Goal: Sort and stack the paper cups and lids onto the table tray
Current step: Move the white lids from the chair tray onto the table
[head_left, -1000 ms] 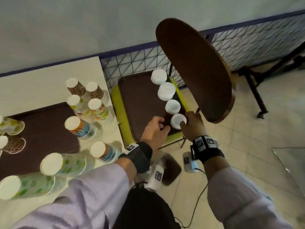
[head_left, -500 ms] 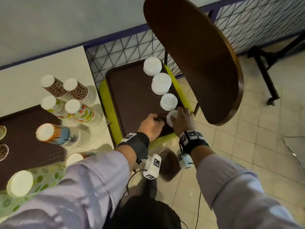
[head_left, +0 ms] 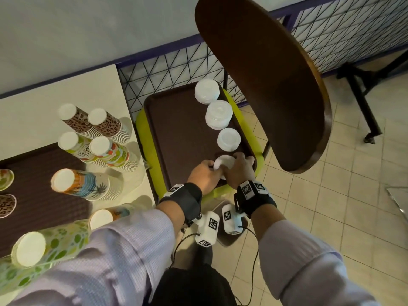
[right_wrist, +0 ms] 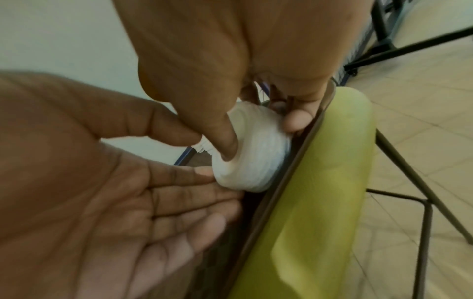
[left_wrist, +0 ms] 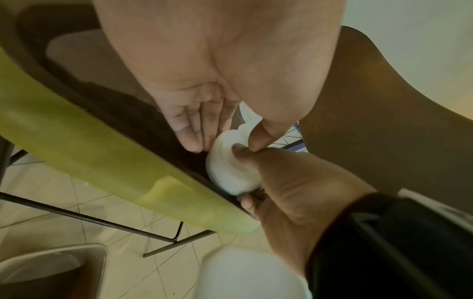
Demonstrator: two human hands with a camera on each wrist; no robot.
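Four stacks of white lids line the right side of a brown tray (head_left: pixel 176 133) that lies on a yellow-green chair seat. Both hands are at the nearest lid stack (head_left: pixel 225 163), in the tray's near right corner. My right hand (head_left: pixel 234 166) grips it, thumb on top and fingers behind. My left hand (head_left: pixel 213 171) lies flat against its left side with straight fingers (right_wrist: pixel 204 174). In the left wrist view the lid stack (left_wrist: pixel 230 174) sits tilted against the tray rim. Upturned patterned paper cup stacks (head_left: pixel 106 151) stand on the white table beside the table tray (head_left: pixel 33 195).
The chair's dark wooden backrest (head_left: pixel 265 85) looms over the right of the chair tray. A wire-mesh fence (head_left: pixel 165 69) runs behind the chair. The other lid stacks (head_left: pixel 218 114) stand just beyond my hands. Two single cups (head_left: pixel 6 205) lie on the table tray's left.
Both hands have closed in on the nearest lid stack: the right now grips it and the left touches its side. The view has shifted nearer the chair.
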